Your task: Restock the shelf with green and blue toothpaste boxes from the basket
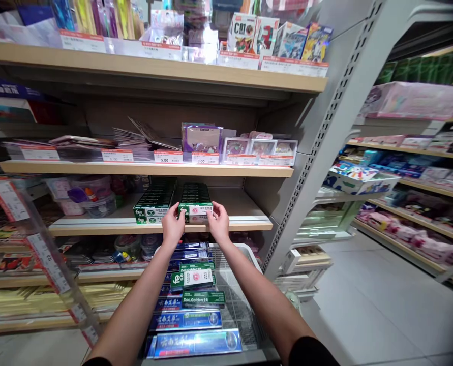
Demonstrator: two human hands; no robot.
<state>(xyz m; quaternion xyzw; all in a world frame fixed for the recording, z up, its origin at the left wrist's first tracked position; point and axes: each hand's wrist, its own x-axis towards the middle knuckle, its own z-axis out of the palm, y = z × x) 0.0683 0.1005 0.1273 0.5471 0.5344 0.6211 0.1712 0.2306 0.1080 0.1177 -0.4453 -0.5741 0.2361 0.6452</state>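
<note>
Both my hands reach to a wooden shelf (249, 223) holding rows of green toothpaste boxes. My left hand (172, 226) presses its fingers on the left end of the front green-and-white box stack (196, 209). My right hand (219, 222) holds the right end of the same stack. A second row of green boxes (153, 201) lies just to the left. Below my forearms stands a white basket (245, 254) with blue toothpaste boxes (186, 320) and a few green boxes (202, 298).
Shelves above carry price tags, purple packets (201, 137) and boxed toys (279, 38). Plastic tubs (87, 195) sit left on the same shelf. A grey upright (325, 137) ends the rack. A grey-floored aisle (374, 305) and more shelving (413, 203) lie to the right.
</note>
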